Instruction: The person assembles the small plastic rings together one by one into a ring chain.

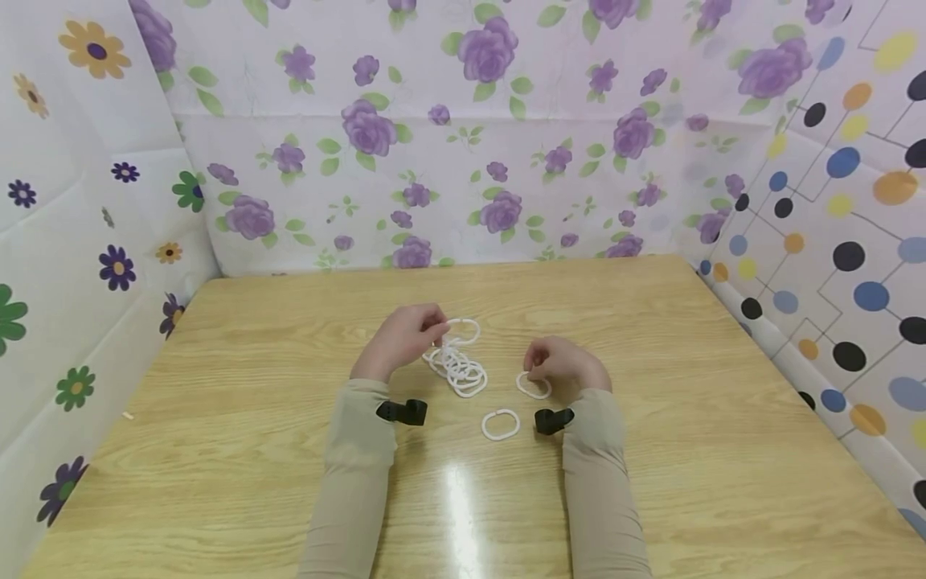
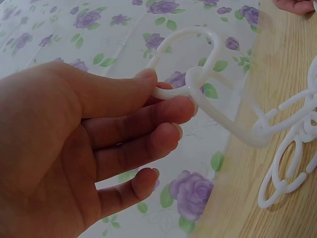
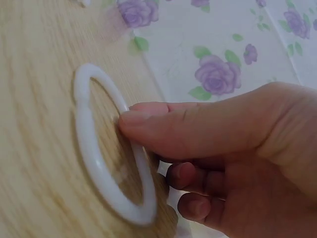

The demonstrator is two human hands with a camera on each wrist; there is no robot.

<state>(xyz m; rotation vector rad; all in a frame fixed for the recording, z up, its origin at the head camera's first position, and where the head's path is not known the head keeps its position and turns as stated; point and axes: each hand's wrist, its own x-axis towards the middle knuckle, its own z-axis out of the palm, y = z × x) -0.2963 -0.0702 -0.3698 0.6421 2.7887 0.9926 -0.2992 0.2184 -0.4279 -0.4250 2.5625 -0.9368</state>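
Observation:
My left hand pinches a white plastic chain link between thumb and forefinger, raised above the table. That link is hooked through another link, which leads down to a heap of white links just right of the hand. On the other side of the heap, my right hand pinches the long side of a separate white link with thumb and forefinger, close to the tabletop. Another loose oval link lies flat on the table between the two wrists, a small gap showing in its upper side.
Everything lies on a wood-grain table. A floral cloth hangs along its back edge, with patterned sheets at the left and right sides. Each sleeve carries a black wrist camera. A small pale scrap lies near the left edge.

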